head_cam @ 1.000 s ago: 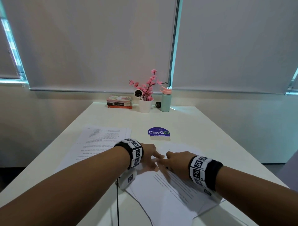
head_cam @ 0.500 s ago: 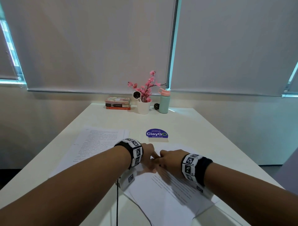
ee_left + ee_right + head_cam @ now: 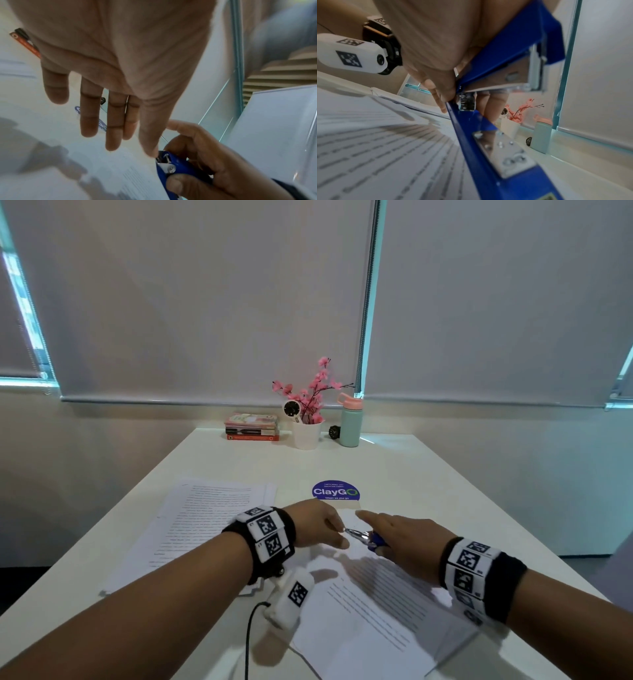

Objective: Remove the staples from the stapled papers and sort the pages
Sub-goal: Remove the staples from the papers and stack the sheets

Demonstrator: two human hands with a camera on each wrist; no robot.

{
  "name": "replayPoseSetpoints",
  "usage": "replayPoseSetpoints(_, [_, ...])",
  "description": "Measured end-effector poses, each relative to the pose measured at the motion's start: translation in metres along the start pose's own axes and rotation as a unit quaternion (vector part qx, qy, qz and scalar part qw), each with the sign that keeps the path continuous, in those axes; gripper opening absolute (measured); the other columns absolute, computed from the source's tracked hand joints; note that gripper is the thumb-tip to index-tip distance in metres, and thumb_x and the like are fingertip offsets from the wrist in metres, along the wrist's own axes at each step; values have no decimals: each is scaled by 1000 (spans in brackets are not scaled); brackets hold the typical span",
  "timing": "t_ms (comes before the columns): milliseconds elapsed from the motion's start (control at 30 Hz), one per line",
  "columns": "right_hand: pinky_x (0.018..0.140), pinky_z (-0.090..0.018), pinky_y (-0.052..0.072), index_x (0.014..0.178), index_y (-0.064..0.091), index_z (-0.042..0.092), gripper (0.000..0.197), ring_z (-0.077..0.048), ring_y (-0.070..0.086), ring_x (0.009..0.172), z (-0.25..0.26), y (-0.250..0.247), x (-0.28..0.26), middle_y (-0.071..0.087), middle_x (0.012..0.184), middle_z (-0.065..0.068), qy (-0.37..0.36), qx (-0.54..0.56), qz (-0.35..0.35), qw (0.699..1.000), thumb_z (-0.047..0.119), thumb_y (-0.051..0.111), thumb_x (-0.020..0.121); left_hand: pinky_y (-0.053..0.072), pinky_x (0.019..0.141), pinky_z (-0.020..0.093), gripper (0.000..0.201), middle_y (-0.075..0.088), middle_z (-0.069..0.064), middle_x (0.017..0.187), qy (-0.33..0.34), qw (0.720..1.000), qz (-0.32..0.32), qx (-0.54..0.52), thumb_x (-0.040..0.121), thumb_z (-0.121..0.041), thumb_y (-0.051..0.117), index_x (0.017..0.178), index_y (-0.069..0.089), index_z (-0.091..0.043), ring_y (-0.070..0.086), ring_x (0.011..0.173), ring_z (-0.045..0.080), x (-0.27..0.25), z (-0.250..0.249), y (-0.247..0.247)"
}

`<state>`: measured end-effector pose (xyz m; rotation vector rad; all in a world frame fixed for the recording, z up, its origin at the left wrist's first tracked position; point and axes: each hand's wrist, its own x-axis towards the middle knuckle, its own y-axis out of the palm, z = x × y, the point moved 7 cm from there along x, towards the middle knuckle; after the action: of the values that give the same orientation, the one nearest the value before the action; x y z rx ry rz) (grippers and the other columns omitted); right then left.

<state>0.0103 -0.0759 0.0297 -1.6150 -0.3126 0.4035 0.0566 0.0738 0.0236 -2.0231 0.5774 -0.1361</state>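
Note:
The stapled papers (image 3: pixel 370 611) lie at an angle on the white table (image 3: pixel 428 474) in front of me. My left hand (image 3: pixel 318 522) rests on their top corner with straight fingers (image 3: pixel 89 115), its thumb (image 3: pixel 150 132) beside the tool's tip. My right hand (image 3: pixel 404 539) grips a blue stapler (image 3: pixel 371 538) with a metal nose, index finger stretched forward. The nose points at the left thumb, right at the paper's corner (image 3: pixel 154 158). In the right wrist view the blue stapler (image 3: pixel 488 142) gapes slightly above the printed page (image 3: pixel 376 142). No staple is discernible.
A separate pile of printed pages (image 3: pixel 205 515) lies to the left. A blue round sticker (image 3: pixel 335 491) sits just beyond the hands. At the far edge stand books (image 3: pixel 251 428), a white pot with pink flowers (image 3: pixel 306 433) and a mint bottle (image 3: pixel 350 422).
The right hand has drawn back a little to the right, and the stapler's metal nose now shows between the two hands. The left hand stays on the paper's corner.

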Motion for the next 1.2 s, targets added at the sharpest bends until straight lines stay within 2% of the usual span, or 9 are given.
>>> replayPoseSetpoints(200, [73,-39,48,149,19,25,52,-25,50,115,16,2,-6,44,133,1,-58,-107,-24,992,26,41,102,50,75,17,16,76,5,94,2,993,21,-120,92,-25,61,80,69,-18,68,74,2,-2,-14,14])
replayPoseSetpoints(367, [62,-37,37,134,40,21,30,-27,50,108,14,1,-15,46,123,-3,-86,-162,-9,983,24,36,104,48,59,20,12,75,1,75,-45,978,27,-201,91,-19,64,84,69,-11,70,65,10,-3,-4,15])
replayPoseSetpoints(500, [67,-33,41,129,44,29,27,-22,54,108,-22,2,-18,47,122,3,-45,-148,2,988,28,36,103,50,74,25,17,75,-2,90,-12,998,-46,33,90,-29,64,92,73,-15,67,84,12,-5,-6,9])
replayPoseSetpoints(567, [73,-30,43,127,48,32,27,-21,57,107,-47,-2,-8,50,122,5,-6,-120,15,993,30,40,102,48,87,30,20,69,0,113,25,987,-37,153,89,-34,64,98,73,-18,62,105,18,-5,-10,15])
replayPoseSetpoints(633, [78,-29,42,124,54,31,26,-23,59,107,-74,-2,12,55,121,3,37,-118,46,991,29,44,99,48,87,32,23,66,3,119,30,979,-4,204,90,-33,63,101,72,-16,60,110,23,-2,-6,24])
replayPoseSetpoints(767, [84,-35,49,103,61,25,16,-28,60,99,-115,8,63,61,106,0,99,-128,96,982,25,50,92,44,71,25,20,72,2,100,17,971,17,240,89,-31,63,96,73,-15,65,93,23,-1,3,30])
replayPoseSetpoints(933, [80,-29,48,96,64,17,14,-26,61,89,-115,21,116,66,108,-1,86,-151,132,976,17,52,88,43,71,27,25,71,5,99,29,960,28,277,92,-32,58,98,71,-11,65,93,25,-1,1,35])
replayPoseSetpoints(1100, [81,-37,58,96,64,17,13,-26,63,82,-111,38,145,67,101,-2,83,-182,120,972,14,54,88,43,72,26,23,70,1,101,18,961,42,271,91,-36,59,100,70,-17,63,92,23,-2,0,35])
replayPoseSetpoints(1200, [96,-40,45,130,54,26,33,-28,52,115,-96,22,139,51,134,-6,88,-162,64,981,28,49,97,42,73,25,23,70,0,102,14,963,43,265,91,-37,61,102,70,-20,63,96,21,-2,0,33])
